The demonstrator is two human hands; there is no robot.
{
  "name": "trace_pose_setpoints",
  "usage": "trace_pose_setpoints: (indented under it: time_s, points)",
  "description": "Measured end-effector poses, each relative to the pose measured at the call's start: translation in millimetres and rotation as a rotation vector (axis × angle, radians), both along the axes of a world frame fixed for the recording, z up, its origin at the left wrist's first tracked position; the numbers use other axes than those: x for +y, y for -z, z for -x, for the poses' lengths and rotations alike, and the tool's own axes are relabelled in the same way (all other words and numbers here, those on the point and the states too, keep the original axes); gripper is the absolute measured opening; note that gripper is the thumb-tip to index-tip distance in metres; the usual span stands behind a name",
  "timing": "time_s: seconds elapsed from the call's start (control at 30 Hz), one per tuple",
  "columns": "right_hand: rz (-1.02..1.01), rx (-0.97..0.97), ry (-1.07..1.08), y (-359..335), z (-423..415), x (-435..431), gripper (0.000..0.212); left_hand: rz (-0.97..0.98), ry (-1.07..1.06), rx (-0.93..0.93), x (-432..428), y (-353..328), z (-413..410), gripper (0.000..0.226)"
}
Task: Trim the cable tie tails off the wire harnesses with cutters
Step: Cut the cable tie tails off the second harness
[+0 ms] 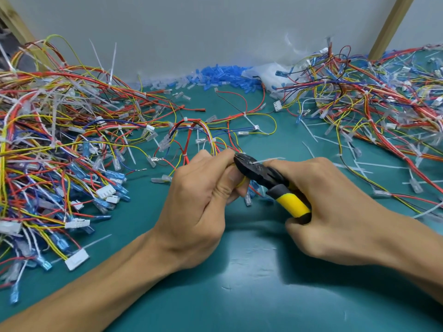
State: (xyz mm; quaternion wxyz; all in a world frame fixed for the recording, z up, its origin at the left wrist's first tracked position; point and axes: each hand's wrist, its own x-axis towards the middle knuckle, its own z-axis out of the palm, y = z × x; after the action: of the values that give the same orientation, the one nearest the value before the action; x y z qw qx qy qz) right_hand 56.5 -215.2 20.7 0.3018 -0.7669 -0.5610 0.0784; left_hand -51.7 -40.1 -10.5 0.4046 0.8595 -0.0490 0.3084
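The left hand pinches a harness, right hand holding cutters at its tail.

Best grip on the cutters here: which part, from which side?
The yellow-and-black handles, from the right, as the right hand wraps them. The cutters point their dark head left at the cable tie tail on the harness that the left hand pinches, so the handles face right.
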Motion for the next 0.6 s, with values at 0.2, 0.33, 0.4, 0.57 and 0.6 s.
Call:
trace_pose_setpoints:
  time_s: [0.2, 0.33, 0.4, 0.57, 0.6]
  points:
    - [0.022, 0.003, 0.032, 4.7, 1.6, -0.7, 0.024, -0.036, -0.044, 0.003, -3.4, -1.9, 1.5, 0.038]
    - [0.006, -0.002, 0.033, 7.3, 0.9, 0.2, 0.031, 0.01, -0.053, 0.03, -3.9, 2.7, 0.3, 0.042]
    - [-0.01, -0.012, 0.042, 8.1, 2.1, 0.4, 0.029, 0.028, -0.057, 0.032, -4.3, 2.6, 0.4, 0.039]
    - [-0.019, 0.036, 0.05, 6.4, 8.5, 0.9, 0.009, 0.03, -0.054, 0.015, -5.7, -1.1, 0.1, 0.033]
    - [-0.018, 0.055, 0.05, 5.4, 9.0, 1.4, 0.011, 0.029, -0.055, 0.012, -5.4, -1.4, -0.3, 0.032]
